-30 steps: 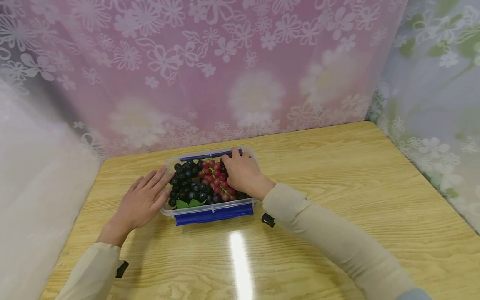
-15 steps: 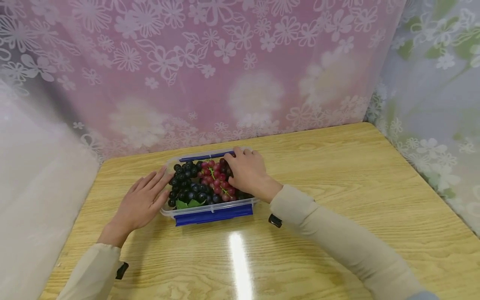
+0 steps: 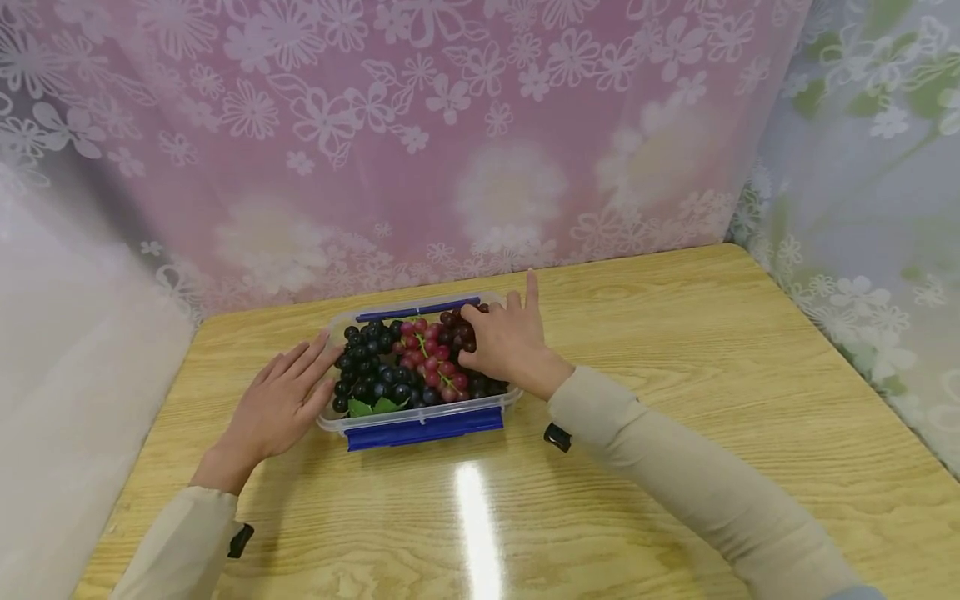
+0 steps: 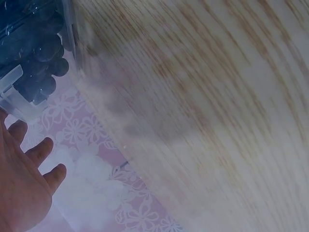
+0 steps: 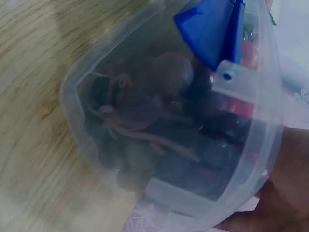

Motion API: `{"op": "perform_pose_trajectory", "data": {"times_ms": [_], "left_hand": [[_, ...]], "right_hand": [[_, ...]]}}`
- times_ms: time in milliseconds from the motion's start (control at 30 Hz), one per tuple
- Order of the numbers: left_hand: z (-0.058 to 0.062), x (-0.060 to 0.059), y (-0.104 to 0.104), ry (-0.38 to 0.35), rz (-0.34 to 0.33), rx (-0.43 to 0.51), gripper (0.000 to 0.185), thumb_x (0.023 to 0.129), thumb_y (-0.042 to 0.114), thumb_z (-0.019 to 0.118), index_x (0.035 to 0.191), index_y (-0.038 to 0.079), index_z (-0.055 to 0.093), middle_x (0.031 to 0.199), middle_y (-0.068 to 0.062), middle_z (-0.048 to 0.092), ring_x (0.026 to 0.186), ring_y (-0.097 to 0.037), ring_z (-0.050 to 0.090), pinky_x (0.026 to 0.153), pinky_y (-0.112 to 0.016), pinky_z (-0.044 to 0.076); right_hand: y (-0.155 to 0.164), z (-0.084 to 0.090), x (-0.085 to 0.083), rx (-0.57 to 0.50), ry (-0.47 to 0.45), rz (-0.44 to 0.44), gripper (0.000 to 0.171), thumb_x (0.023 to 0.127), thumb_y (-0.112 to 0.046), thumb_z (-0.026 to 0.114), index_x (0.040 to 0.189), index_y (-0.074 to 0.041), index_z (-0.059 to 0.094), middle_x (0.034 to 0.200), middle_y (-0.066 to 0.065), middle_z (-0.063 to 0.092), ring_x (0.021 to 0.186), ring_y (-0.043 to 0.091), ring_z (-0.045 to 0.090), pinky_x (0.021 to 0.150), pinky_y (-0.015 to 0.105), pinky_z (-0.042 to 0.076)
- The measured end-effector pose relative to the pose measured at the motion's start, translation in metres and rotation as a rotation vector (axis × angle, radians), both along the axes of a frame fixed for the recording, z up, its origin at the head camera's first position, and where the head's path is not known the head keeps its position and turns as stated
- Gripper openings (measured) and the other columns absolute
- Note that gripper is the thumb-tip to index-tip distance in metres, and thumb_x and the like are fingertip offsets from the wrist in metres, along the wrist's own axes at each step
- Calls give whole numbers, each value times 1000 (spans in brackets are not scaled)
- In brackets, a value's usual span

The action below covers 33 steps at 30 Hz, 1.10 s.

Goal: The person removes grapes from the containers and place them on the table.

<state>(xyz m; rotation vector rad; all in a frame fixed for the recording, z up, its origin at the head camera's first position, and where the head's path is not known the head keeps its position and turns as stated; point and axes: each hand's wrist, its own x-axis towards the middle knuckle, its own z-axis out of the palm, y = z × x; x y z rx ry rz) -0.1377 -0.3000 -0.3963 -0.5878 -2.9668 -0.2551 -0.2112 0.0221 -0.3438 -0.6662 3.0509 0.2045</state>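
Note:
A clear plastic food container (image 3: 517, 398) with blue clip flaps stands on the table, filled with grapes. Black grapes (image 3: 363, 358) lie on its left side, a red bunch (image 3: 431, 358) with a green stem in the middle, dark red ones (image 3: 459, 333) at the right. My left hand (image 3: 277, 404) has its fingers spread straight against the left rim. Over the right end is my right hand (image 3: 513, 342), thumb and one finger reaching in above the dark red grapes, another finger pointing out straight. From the right wrist, a stem (image 5: 154, 137) shows through the container wall.
The container rests on a wood-grain table (image 3: 675, 375) near its back edge. A pink floral curtain (image 3: 420, 167) hangs behind, with a pale floral one (image 3: 885, 250) at the right. Green leaves (image 3: 375, 407) lie at the container's front.
My right hand has shifted slightly right and drawn back from the grapes, uncovering more dark red ones; one finger now stretches out beyond the rim. My left hand stays at the left rim.

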Motion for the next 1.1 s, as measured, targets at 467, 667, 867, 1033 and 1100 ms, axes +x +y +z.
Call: {"op": "perform_pose_trajectory", "data": {"times_ms": [467,667,867,1033,1100], "left_hand": [[-1,-1,3,-4,3,7,53,104,39,35,153,17,29,159,-3,14,140,-34,22,110,-56,17],[-1,-2,4,-6,0,16,53,104,39,34,153,17,28,159,-3,14,140,-33,22,110,-56,17],[-3,-2,3,1,-2,24,53,104,38,34,153,17,28,159,-3,14,140,-33,22,110,-56,17],[-3,0,1,10,0,29,52,105,37,34,153,19,27,159,-3,15,140,-33,22,110,-57,18],[-2,0,1,11,0,31,52,105,37,34,153,20,27,159,-3,15,140,-33,22,110,-57,18]], "right_hand": [[22,-11,-11,-307,76,156,48,80,-51,67,118,-23,62,93,-5,68,91,22,47,110,58,-3],[34,-3,-15,-427,5,174,48,81,-51,66,119,-22,61,83,-5,67,100,28,54,111,58,1],[48,16,-18,-641,-136,178,58,85,-47,63,132,-14,55,80,4,65,71,24,56,90,45,42],[64,31,-20,-742,-237,135,55,85,-46,64,131,-17,54,104,2,63,80,18,58,69,38,49],[72,34,-20,-760,-258,105,52,85,-46,65,128,-19,54,106,2,62,85,19,59,69,38,50]]}}
